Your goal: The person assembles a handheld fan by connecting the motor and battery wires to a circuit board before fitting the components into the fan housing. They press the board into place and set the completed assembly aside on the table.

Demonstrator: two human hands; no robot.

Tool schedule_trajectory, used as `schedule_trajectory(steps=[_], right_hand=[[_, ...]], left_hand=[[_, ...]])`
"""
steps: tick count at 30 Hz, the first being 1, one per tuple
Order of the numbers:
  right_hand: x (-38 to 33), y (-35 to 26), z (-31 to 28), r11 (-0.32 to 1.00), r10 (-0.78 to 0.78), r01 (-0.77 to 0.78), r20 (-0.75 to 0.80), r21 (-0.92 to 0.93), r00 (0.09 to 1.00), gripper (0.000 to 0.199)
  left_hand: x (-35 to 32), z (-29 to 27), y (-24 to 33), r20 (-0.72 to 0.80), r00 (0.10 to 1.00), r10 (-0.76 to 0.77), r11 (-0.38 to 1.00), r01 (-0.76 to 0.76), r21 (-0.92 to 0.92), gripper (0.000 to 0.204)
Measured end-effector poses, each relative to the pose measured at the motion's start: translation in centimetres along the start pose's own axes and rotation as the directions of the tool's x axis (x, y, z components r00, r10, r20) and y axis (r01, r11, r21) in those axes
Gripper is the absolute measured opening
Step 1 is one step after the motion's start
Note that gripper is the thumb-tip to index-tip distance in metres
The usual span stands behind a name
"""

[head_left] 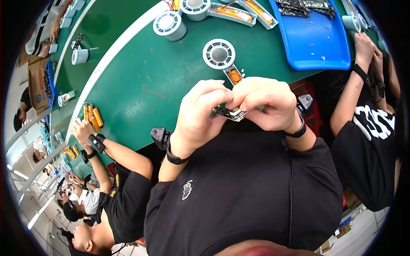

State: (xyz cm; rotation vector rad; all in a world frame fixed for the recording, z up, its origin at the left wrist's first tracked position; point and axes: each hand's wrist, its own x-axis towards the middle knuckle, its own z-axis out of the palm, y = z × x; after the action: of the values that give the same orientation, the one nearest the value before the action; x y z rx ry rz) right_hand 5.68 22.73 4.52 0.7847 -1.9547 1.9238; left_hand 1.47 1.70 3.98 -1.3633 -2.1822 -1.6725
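**Circuit board [222,112] pinched short of the desk [141,85]**

On my feed, the left hand [198,113] grips the board's left side while the right hand [267,102] pinches near its right end, fingertips crowded together. The board shows against the dark shirt [243,183], so I judge a loosened pinch could drop it past the near edge. I can't tell whether it's wired to the round pale-blue unit [219,54] beyond; if so, a tug could strain that join. My room lies left, toward the orange cells [97,116]; rightward, the blue tray [314,47] crowds me.
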Motion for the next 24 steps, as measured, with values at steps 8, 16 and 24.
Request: schedule_trajectory(steps=[8, 16, 24], right_hand=[[-1.1, 1.0, -0.8, 0.794, 0.472, -0.539, -0.274, -0.28, 0.838, 0.007], [-2.0, 2.2, -0.8, 0.804, 0.587, -0.594, -0.122, -0.029, 0.8, 0.01], [-1.9, 3.2, -1.2, 0.787, 0.616, -0.561, -0.265, 0.258, 0.742, 0.011]], left_hand=[[-0.5, 2.1, -1.0, -0.042, 0.884, -0.466, 0.884, 0.467, 0.033, 0.037], [0.9, 2.8, -1.5, -0.001, 0.931, -0.366, 0.909, 0.358, 0.214, 0.022], [0.0, 2.0, -1.8, -0.004, 0.936, -0.351, 0.935, 0.351, 0.058, 0.02]])
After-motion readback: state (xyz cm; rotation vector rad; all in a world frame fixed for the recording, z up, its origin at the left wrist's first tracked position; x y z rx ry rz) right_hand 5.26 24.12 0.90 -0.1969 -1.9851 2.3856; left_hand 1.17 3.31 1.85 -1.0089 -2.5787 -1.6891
